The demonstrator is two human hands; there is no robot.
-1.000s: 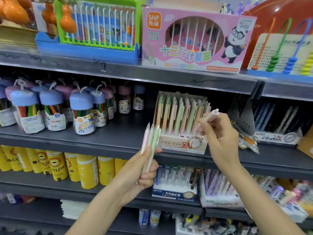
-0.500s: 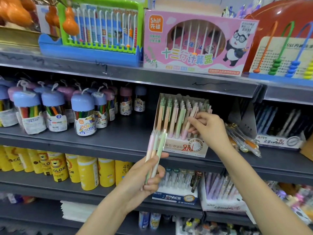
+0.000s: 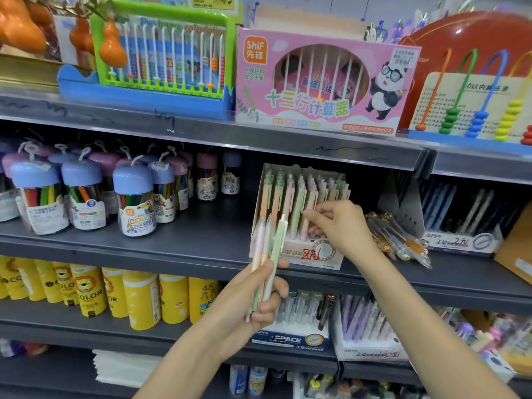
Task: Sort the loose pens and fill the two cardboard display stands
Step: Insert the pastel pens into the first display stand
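At the stand [image 3: 296, 254], left hand [image 3: 253, 298] clutches pens [image 3: 266, 254] (pastel).

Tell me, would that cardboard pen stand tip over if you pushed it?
Probably it would slide or tip easily: the cardboard pen stand looks light and thin. Its tall back, with upright pens, could make it top-heavy. The right hand pressing a pen in might nudge it backward.

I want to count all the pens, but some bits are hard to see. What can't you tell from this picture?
- Head view: the right hand covers the front-row slots of the pastel pen stand, so free slots are hidden.
- The left hand hides the lower ends of its pen bundle.
- The loose clear pens overlap, so there is no exact count.
- Bottom right shelf items are blurred.
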